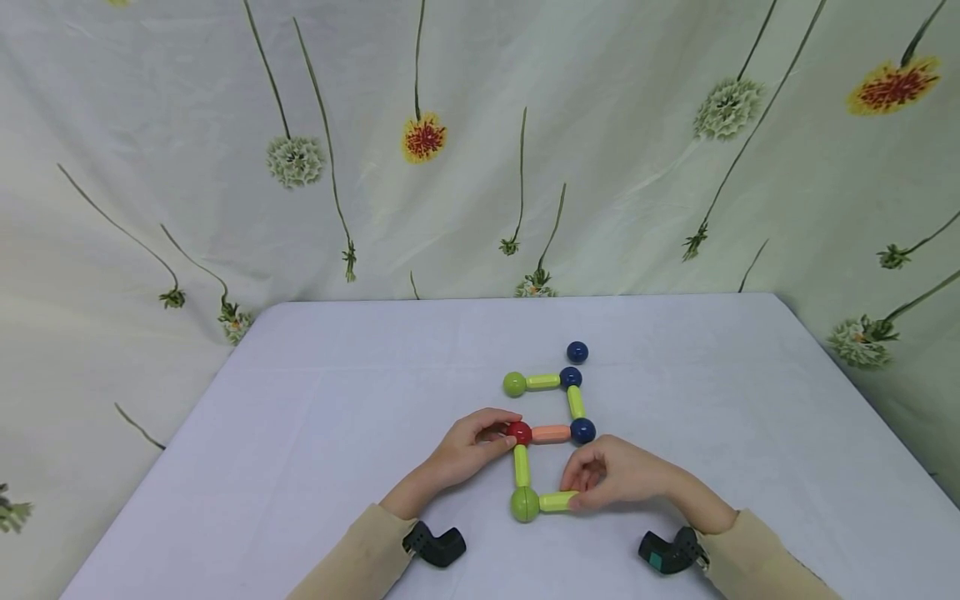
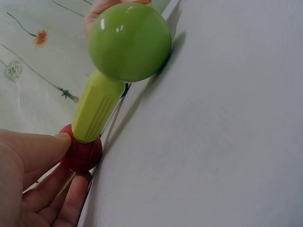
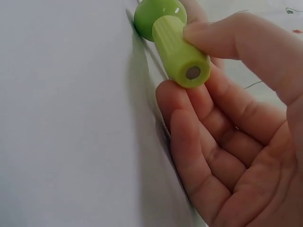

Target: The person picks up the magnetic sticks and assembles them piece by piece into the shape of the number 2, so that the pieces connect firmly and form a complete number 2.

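On the table lies a zigzag of magnetic balls and rods. My left hand pinches the red ball between thumb and fingers. From that ball a yellow-green rod runs toward me to a green ball. Thumb and fingers of my right hand grip another yellow-green rod, whose far end meets this green ball; its near end shows a bare grey magnet in the right wrist view. An orange rod joins the red ball to a dark blue ball.
Beyond, a yellow-green rod leads to a second blue ball. There another rod reaches left to a green ball. A separate blue ball lies behind. Flower-printed cloth hangs past the white table's back edge.
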`<state>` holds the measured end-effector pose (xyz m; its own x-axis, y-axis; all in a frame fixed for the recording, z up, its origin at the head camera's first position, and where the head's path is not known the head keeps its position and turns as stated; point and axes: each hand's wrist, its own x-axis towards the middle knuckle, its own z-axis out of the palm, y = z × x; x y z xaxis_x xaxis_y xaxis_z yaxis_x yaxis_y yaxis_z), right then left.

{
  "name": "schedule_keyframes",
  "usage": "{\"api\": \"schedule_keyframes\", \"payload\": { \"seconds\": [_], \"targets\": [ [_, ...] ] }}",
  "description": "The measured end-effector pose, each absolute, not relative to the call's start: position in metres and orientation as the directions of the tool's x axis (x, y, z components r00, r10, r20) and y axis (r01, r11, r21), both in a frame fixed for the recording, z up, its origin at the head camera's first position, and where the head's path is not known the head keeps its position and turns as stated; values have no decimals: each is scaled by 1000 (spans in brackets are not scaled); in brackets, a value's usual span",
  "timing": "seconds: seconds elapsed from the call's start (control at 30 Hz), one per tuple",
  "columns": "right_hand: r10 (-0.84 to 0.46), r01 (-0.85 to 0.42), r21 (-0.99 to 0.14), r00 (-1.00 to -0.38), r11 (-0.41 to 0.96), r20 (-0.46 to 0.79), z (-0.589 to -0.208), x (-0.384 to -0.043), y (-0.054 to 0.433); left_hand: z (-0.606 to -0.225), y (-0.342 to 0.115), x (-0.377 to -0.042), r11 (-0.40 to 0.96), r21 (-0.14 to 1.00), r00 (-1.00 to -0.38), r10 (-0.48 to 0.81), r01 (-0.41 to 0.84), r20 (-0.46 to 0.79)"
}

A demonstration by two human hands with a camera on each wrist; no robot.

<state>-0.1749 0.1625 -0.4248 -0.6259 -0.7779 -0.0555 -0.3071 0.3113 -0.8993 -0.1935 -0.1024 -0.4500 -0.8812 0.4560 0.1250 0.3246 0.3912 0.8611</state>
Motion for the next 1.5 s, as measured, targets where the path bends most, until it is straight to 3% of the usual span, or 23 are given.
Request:
{"api": "schedule_keyframes", "payload": {
  "seconds": [0.4,0.63,0.87,1.03,1.27,1.5],
  "targets": [
    [-772,-284,-898,-629,336,-90,-422,-174,162,-453,-102,-194,375,862,-882,444,341,155],
    [-771,-288,-894,-630,343,-93,-422,-174,162,-419,-96,-176,357,878,-890,431,318,147],
    [-765,-301,-896,-642,326,-62,-425,-176,163,-446,-99,-188,360,866,-911,347,348,223],
    [-718,-320,-906,-696,277,26,-427,-179,166,-450,-100,-190,355,865,-920,296,354,255],
    [-604,-315,-936,-781,158,160,-429,-185,174,-448,-97,-184,314,883,-914,325,349,245],
    [-317,-332,-927,-910,173,267,-439,-198,182,-448,-96,-176,299,897,-916,334,326,222]
  ]
}}
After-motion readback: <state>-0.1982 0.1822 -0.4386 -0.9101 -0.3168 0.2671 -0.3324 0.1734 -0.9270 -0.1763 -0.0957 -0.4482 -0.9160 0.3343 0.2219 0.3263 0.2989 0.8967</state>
